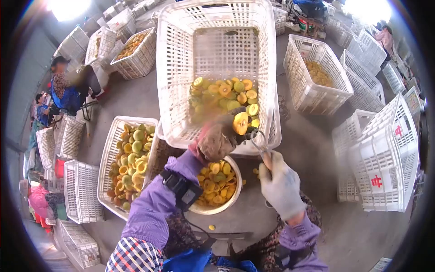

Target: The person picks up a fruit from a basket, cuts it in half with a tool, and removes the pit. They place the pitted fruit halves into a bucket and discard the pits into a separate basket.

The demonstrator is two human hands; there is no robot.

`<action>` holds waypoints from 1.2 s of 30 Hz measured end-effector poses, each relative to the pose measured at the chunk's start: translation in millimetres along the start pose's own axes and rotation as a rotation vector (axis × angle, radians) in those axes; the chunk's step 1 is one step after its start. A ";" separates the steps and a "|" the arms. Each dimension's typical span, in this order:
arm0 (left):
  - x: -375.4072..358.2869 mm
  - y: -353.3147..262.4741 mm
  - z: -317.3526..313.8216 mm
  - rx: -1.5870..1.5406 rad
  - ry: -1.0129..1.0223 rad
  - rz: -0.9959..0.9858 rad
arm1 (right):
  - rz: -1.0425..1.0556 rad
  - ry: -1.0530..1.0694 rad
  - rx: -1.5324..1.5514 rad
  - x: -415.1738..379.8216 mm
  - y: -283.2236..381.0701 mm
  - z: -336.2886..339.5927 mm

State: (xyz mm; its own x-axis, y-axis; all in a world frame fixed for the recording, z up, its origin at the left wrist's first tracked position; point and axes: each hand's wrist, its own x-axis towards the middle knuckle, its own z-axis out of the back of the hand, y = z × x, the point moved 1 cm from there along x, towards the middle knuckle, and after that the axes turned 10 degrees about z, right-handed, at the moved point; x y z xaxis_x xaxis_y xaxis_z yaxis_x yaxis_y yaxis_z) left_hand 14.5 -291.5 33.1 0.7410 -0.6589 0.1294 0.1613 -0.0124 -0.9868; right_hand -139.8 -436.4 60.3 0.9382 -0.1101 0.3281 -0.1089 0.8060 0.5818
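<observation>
Halved fruit (240, 123) is in the left hand (216, 141), over the near right corner of the big white crate (164, 77); that hand's fingers are blurred and dark, exact grip hard to make out. Right hand (282, 186), light glove, is closed on the handle of a looped metal tool (259, 144), loop just beside the fruit, contact can't be confirmed. Bucket of cut pieces (216, 209) sits nearer, partly hidden by the left arm.
</observation>
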 end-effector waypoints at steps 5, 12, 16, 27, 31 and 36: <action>-47.8 -28.8 -8.7 0.549 -0.182 -0.138 | 0.137 -0.023 -0.075 -0.9 12.7 -37.5; -67.9 4.5 -10.4 -0.570 -0.124 0.172 | 0.198 0.086 -0.125 -3.6 11.5 -67.3; -76.0 17.0 -0.8 -0.513 -0.181 0.165 | 0.170 0.184 -0.186 -0.7 11.9 -84.9; -94.3 18.2 14.9 -0.507 -0.278 0.135 | 0.218 0.226 0.272 2.4 27.7 -100.9; -84.3 61.2 19.0 -0.752 -0.122 0.050 | 0.149 0.330 0.519 1.7 25.6 -95.3; -79.1 27.1 28.5 -0.960 0.033 -0.007 | -0.451 0.694 0.921 24.5 64.7 -66.3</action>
State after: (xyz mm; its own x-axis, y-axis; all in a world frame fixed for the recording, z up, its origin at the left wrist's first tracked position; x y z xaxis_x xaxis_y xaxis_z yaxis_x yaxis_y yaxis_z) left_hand -21.2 -218.3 -1.1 0.7208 -0.6772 0.1475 -0.4481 -0.6177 -0.6463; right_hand -102.1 -348.4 56.7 0.8967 0.2858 -0.3380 0.3424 0.0363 0.9389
